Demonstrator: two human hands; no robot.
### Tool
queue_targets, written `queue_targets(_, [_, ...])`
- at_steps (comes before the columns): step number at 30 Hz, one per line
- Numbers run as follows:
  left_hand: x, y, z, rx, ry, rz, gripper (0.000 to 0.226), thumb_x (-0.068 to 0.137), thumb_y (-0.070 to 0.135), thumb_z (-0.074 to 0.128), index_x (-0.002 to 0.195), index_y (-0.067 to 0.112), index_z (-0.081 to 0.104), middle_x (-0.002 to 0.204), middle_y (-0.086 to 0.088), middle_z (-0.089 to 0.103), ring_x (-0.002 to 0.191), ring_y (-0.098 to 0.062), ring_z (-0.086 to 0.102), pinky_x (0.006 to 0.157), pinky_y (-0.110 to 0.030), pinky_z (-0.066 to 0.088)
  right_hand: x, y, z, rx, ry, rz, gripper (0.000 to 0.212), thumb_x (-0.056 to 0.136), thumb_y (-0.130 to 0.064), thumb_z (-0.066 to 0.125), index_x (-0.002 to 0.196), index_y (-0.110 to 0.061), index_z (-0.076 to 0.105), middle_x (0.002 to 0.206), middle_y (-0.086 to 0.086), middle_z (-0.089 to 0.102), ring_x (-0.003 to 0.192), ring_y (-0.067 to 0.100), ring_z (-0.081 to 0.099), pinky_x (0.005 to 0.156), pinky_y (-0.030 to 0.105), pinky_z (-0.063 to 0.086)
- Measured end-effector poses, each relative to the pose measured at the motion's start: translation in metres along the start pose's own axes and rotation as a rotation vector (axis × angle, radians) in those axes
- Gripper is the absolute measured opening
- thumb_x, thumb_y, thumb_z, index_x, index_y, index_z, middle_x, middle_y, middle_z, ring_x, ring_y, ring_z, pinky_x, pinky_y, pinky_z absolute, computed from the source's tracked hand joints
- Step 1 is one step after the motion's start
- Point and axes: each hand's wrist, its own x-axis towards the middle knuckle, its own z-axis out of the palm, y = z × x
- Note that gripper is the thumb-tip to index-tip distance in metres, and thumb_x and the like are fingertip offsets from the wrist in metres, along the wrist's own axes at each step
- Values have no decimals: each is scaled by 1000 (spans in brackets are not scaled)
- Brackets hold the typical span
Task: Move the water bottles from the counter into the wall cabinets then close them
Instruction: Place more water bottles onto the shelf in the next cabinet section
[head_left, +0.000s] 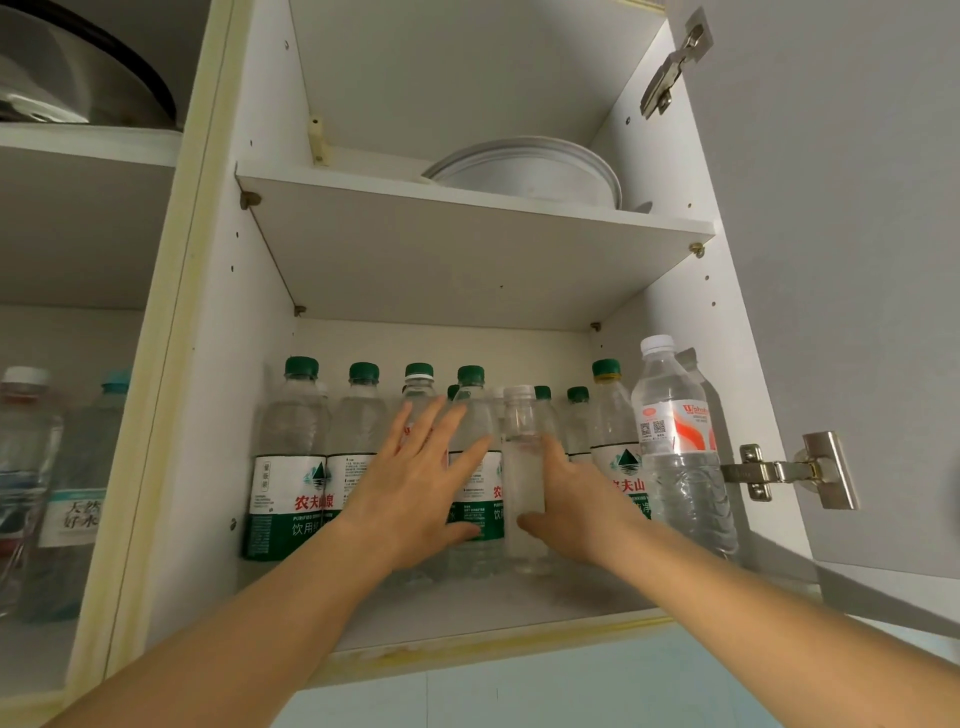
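most of the job looks done: the lower shelf (467, 613) of the open wall cabinet carries rows of green-capped bottles (291, 457); the right hand (576, 504) has its grip clamped on a clear unlabelled bottle (522, 467) standing at the shelf's front; the left hand (415, 483), fingers spread, presses flat on bottles left of it; the cabinet door (857, 260) right of the shelf is not yet closed; the desk is out of view.

Two hands reached into the cabinet; on its lower shelf stood at least eight green-capped bottles (289, 462), some half hidden behind others; one white-capped bottle with an orange label (675, 441); one plain clear bottle (522, 467); above, one stack of white plates (530, 171); two hinges (779, 470); next door, two more bottles (26, 467).
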Motion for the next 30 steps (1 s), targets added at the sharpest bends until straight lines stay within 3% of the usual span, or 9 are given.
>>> queue_targets(4, [-2, -1, -2, -32, 77, 52, 93, 85, 71, 59, 157, 27, 20, 167, -17, 15, 156, -36, 8, 125, -52, 0, -31, 11, -16, -80, 431, -173, 42, 95, -31, 62, 135, -22, 52, 122, -2, 64, 106, 20, 63, 82, 35, 56])
queue_targets(6, [-1, 0, -6, -54, 136, 85, 90, 85, 69, 60, 154, 25, 23, 163, -18, 27, 153, -36, 22, 124, -53, 13, -44, 23, -28, -67, 631, -224, 36, 91, -25, 66, 127, -20, 59, 123, -4, 60, 108, 20, 58, 75, 29, 51])
queue_targets(8, [2, 3, -14, -110, 177, 95, 87, 87, 68, 55, 155, 24, 23, 163, -16, 26, 152, -34, 22, 124, -53, 18, -52, 39, -35, -112, 712, -197, 41, 87, -20, 70, 126, -16, 60, 127, 1, 54, 112, 24, 51, 76, 34, 53])
queue_targets(12, [18, 20, -40, -418, 220, -12, 83, 89, 70, 53, 156, 27, 26, 161, -1, 21, 148, -20, 20, 117, -40, 23, -64, 75, -24, -186, 617, -27, 73, 84, -25, 76, 148, -18, 41, 148, 9, 32, 120, 33, 45, 91, 41, 55])
queue_targets(15, [46, 45, -56, -737, 185, -89, 82, 89, 63, 61, 155, 27, 28, 156, 3, 27, 138, -12, 30, 106, -34, 31, -65, 86, -7, 17, 599, -3, 88, 82, -17, 79, 153, -28, 28, 154, 6, 21, 131, 34, 43, 91, 39, 56])
queue_targets(22, [114, 95, -40, -1229, -117, -397, 75, 93, 40, 69, 154, 22, 30, 153, -6, 44, 133, -26, 49, 110, -49, 45, -61, 101, 0, 256, 507, 14, 105, 84, -16, 76, 151, -57, 6, 159, -13, 12, 121, 26, 57, 83, 46, 60])
queue_targets(25, [127, 107, -28, -1501, -201, -529, 75, 90, 35, 75, 151, 23, 34, 133, -1, 57, 114, -21, 61, 89, -44, 57, -62, 103, 1, 263, 519, 20, 104, 84, -16, 73, 148, -61, 4, 158, -13, 15, 112, 26, 62, 80, 47, 59])
queue_targets(27, [132, 114, -23, -1615, -268, -533, 78, 85, 37, 79, 149, 25, 36, 112, 8, 59, 98, -13, 63, 70, -34, 54, -62, 103, 2, 269, 527, 21, 105, 84, -17, 73, 147, -62, 3, 158, -13, 15, 110, 26, 63, 80, 48, 60])
queue_targets(30, [136, 116, -14, -1609, -285, -505, 83, 83, 42, 80, 151, 27, 35, 111, 8, 59, 99, -12, 62, 69, -32, 53, -61, 104, 2, 278, 528, 8, 105, 85, -18, 74, 148, -61, 2, 157, -14, 14, 110, 24, 63, 81, 46, 61])
